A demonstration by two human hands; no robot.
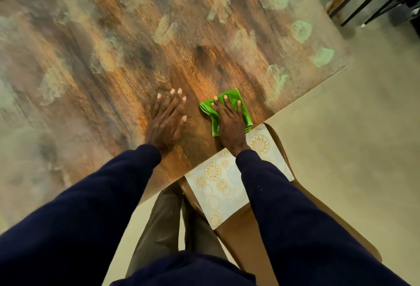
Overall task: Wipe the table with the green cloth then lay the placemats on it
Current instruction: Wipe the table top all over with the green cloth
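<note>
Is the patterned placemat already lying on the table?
No, the patterned placemat lies on the seat of the brown chair beside the table, not on the tabletop.

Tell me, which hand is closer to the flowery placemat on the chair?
Right. The right hand presses flat on the green cloth at the table edge, just beside the placemat. The left hand lies flat on bare table, farther to the left.
</note>
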